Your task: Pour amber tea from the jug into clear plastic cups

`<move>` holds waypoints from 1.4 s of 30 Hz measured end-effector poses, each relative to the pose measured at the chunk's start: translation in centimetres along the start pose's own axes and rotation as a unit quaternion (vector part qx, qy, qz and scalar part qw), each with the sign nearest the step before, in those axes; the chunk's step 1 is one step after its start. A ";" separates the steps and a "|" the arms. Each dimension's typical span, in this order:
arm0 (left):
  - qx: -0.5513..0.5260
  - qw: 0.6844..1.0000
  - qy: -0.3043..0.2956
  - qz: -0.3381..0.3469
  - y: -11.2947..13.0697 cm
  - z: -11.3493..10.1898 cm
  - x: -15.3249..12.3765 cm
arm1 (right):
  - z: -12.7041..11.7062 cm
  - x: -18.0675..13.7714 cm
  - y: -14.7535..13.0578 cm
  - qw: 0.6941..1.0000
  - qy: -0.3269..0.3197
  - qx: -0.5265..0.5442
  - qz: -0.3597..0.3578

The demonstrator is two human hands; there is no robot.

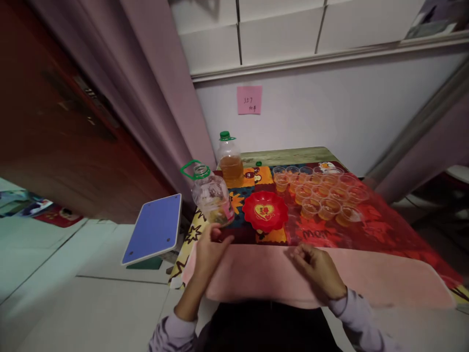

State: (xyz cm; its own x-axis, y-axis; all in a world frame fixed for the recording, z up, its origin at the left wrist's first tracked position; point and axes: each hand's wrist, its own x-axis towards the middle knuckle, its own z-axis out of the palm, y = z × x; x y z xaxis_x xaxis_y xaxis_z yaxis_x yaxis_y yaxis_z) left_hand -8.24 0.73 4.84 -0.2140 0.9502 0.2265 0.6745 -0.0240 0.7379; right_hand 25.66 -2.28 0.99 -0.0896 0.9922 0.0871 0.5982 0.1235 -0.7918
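Observation:
My left hand (211, 250) is at the left front of the table, over the edge of the pink cloth, with thumb and fingers apart and nothing between them. Just beyond its fingertips stands a clear plastic jug (210, 198) with a green handle; its mouth has no cap and a little yellowish liquid shows low inside. My right hand (318, 266) is over the pink cloth (256, 274) with its fingers curled together; nothing shows in it. Between and beyond the hands sits a red scalloped bowl (249, 210) with a gold heart in its middle.
A second jug (230, 166), green-capped, holds amber liquid at the back left. Several clear plastic cups (309, 208) of amber liquid stand in rows at the right. A green cap (259, 164) lies near the back. Beside the table's left is a blue-topped stool (154, 227).

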 end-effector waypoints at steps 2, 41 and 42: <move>-0.040 0.990 0.128 -0.035 -2.6 -0.8 1.2 | 0.9 0.0 0.1 0.999 0.009 0.039 0.021; -0.368 0.919 -0.133 0.040 5.6 6.7 11.8 | 8.4 10.1 3.2 0.973 0.207 0.069 0.077; -0.372 0.916 -0.146 0.041 5.5 7.9 11.9 | 8.5 10.1 3.2 0.974 0.204 0.067 0.077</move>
State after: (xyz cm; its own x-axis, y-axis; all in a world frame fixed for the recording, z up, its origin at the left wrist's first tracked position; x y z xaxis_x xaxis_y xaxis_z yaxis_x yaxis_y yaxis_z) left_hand -1.51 14.35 6.59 0.0871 0.9758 0.2007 -0.0105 -0.2006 0.9796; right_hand 19.92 7.97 -5.80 0.3329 0.9269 0.1731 0.4679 -0.0030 -0.8838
